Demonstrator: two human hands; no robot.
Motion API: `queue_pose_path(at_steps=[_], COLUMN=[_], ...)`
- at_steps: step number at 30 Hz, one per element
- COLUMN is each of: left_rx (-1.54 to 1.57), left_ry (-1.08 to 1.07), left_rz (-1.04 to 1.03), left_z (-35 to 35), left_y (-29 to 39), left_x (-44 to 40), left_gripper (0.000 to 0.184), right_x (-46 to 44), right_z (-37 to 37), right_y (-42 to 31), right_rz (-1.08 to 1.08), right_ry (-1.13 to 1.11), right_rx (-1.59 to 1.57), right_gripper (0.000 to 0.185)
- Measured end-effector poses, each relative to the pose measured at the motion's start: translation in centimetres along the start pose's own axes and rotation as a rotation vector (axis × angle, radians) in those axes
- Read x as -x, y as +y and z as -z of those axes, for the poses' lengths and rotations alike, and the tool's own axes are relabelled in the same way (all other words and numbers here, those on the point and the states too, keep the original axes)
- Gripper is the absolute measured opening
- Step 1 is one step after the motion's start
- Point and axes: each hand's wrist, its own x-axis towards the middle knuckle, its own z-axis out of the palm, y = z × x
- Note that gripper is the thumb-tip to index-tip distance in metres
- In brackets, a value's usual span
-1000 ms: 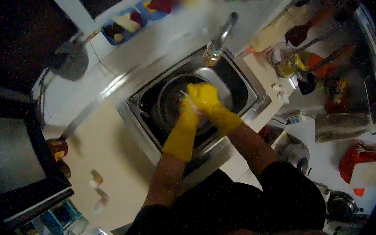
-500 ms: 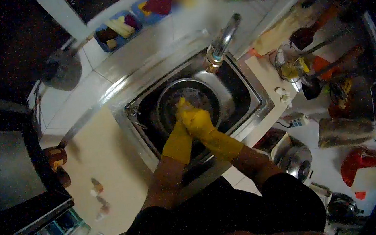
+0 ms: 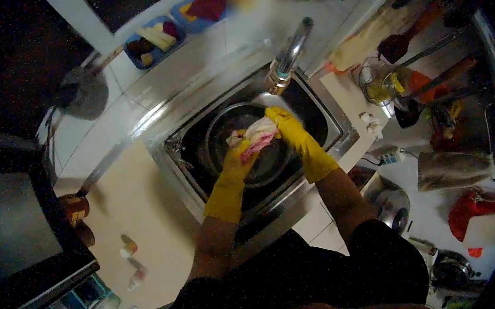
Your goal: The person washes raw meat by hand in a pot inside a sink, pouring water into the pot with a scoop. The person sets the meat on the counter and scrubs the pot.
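Observation:
Both hands wear yellow rubber gloves above the sink (image 3: pixel 339 124). A crumpled white and pink cloth (image 3: pixel 261 134) is stretched between them. My left hand (image 3: pixel 237 160) grips its lower left part, fingers closed. The cloth's upper right end is pinched in my right hand (image 3: pixel 285 124). Beneath the hands a round dark pan (image 3: pixel 221 121) lies in the basin. The metal faucet (image 3: pixel 289 56) stands at the sink's back edge; no water stream can be made out.
Blue trays (image 3: pixel 162 51) with food pieces line the back ledge. Garlic (image 3: pixel 369 121), a wire basket (image 3: pixel 376 87) and hanging utensils are on the right. A jar (image 3: pixel 75 208) and small bottle (image 3: pixel 128 249) stand left. A lidded pot (image 3: pixel 392 209) is at lower right.
My hands were clasped together low over the pan. They have moved apart and up, my right hand to the right, and the cloth now shows between them.

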Motion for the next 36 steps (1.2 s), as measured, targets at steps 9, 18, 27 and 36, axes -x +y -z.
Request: queue_pose_path(at_steps=[9, 18, 27, 36], left_rx=[-0.561, -0.779, -0.9, -0.535], left_ry=[0.572, 0.68, 0.709, 0.412], left_rz=[0.111, 0.044, 0.021, 0.026], left_z=[3.4, 3.9, 3.9, 7.9], left_y=[-3.1, -5.7, -5.9, -4.3], left_x=[-3.3, -3.0, -4.1, -5.4], left_gripper=[0.034, 0.036, 0.037, 0.034], right_x=[-0.5, 1.2, -2.6, -4.8], right_z=[-5.6, -6.7, -5.2, -2.0], right_y=[1.1, 1.0, 3.0, 8.8], right_rz=[-0.036, -0.031, -0.101, 0.157], right_ry=[0.268, 0.306, 0.416, 0.225], right_rx=[0.823, 0.788, 0.8, 0.269], right_gripper=[0.033, 0.045, 0.041, 0.05])
